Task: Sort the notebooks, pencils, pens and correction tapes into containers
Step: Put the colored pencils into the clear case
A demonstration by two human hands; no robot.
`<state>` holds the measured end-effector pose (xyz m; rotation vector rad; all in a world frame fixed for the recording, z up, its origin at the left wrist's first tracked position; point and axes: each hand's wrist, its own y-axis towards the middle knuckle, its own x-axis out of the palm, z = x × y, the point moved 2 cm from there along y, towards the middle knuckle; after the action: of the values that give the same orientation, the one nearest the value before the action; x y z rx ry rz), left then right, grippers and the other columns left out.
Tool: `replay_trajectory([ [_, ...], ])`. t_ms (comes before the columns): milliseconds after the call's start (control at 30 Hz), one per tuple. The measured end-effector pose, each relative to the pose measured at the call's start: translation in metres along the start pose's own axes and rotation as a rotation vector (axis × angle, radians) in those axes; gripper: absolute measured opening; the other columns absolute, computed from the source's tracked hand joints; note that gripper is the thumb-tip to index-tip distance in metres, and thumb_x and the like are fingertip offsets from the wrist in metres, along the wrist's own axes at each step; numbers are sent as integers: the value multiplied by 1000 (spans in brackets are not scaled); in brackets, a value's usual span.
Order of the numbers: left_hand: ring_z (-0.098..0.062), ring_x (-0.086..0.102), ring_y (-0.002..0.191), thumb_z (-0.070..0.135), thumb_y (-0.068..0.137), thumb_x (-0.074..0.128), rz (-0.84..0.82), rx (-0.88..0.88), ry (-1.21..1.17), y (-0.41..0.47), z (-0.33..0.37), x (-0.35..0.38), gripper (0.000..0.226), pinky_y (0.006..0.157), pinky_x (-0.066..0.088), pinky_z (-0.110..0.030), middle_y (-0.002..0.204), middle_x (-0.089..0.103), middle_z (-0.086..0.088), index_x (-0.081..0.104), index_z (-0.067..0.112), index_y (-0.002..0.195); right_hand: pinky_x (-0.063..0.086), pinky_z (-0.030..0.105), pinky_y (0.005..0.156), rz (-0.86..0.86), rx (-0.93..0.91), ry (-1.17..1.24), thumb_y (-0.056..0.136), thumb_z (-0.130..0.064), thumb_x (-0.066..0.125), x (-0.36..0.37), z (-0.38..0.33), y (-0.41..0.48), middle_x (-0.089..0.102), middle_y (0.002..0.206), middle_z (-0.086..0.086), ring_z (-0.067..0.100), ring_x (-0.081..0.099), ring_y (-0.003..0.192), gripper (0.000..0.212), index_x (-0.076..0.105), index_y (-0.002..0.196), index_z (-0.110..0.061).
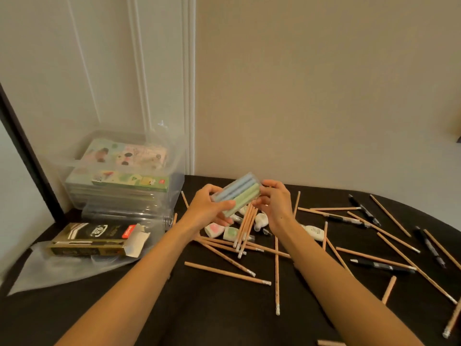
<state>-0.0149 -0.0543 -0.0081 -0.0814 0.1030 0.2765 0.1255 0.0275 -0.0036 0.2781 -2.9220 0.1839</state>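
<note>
Two bare forearms reach in from six o'clock over the black table point(204, 308) and meet above its middle. The left hand point(208, 208) curls round the near end of a clear pack point(237, 196), thumb lying across its front. The right hand point(277, 206) pinches the far end with bent fingertips. Inside the pack lie pale blue and pale green sticks; whether they are pens or pencils cannot be told, and no print on it can be read.

Just below the pack a bundle of wooden pencils point(245, 227) slants toward seven o'clock, white eraser ends lowest. Which hand holds it cannot be seen.

Under the hands sit correction tapes: a pink one point(214, 229), a green one point(230, 232) and a white one point(315, 232).

Loose pencils point(227, 272) lie strewn from the middle out to four o'clock, and black pens point(383, 265) lie among them at three o'clock.

At nine o'clock of the hands a clear plastic container point(174, 186) holds stacked notebooks point(124, 156) with cartoon covers, their lettering too blurred to read.

At eight o'clock a black and gold pen box point(97, 238) lies open-ended on a clear plastic bag point(62, 270); "0.5" shows on it beside a red label.
</note>
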Motion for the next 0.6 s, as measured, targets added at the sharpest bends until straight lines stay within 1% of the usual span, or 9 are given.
replay_trajectory([
  [67,-9,62,46,14,86,66,82,-8,-30,9,20,-15,23,41,49,-18,93,61,-7,47,18,99,48,22,51,-59,16,-74,91,0,46,15,-18,7,58,92,11,13,55,63,18,54,103,-10],
  [100,-7,59,43,15,87,64,132,-11,-31,13,31,-23,21,39,46,-18,90,60,-7,47,17,98,48,21,51,-89,21,-113,91,-1,48,22,-27,11,58,96,11,14,56,66,20,55,107,-12],
  [167,-7,55,42,19,91,59,216,-38,-7,21,55,-43,19,39,43,-18,89,57,-5,48,13,105,49,21,53,-168,49,-186,91,-5,51,45,-47,18,57,105,11,18,59,77,27,55,116,-15],
  [233,-10,53,47,25,93,56,264,-64,28,25,77,-64,22,43,41,-20,92,56,-4,50,12,110,51,21,54,-237,102,-236,91,-8,53,69,-63,24,57,110,13,21,60,85,31,55,120,-16],
  [300,-12,51,50,25,90,61,291,-86,38,29,94,-86,31,44,41,-19,89,57,-5,50,12,115,53,21,55,-269,172,-240,91,-7,53,93,-75,29,58,109,13,21,60,83,29,56,118,-17],
  [367,-11,49,54,19,85,67,291,-100,67,33,104,-108,43,41,40,-14,97,57,-10,46,11,123,54,23,60,-289,218,-240,91,-6,53,116,-84,33,58,106,12,19,60,83,26,54,114,-17],
  [433,-11,51,60,15,85,66,302,-119,109,39,109,-130,52,40,40,-10,108,56,-14,42,10,130,53,23,64,-332,231,-270,91,-5,54,138,-88,39,58,105,10,18,60,87,25,52,111,-19],
  [533,-12,53,73,14,90,60,336,-155,147,52,105,-163,50,43,41,-9,114,53,-9,37,11,135,55,22,67,-409,225,-327,87,-1,58,170,-86,47,59,100,7,15,61,84,25,53,104,-19],
  [600,-10,52,73,11,91,57,344,-182,168,62,98,-184,46,43,41,-9,113,53,-9,38,10,133,55,19,65,-465,226,-386,85,1,62,190,-80,56,59,97,7,13,61,81,27,53,106,-13],
])
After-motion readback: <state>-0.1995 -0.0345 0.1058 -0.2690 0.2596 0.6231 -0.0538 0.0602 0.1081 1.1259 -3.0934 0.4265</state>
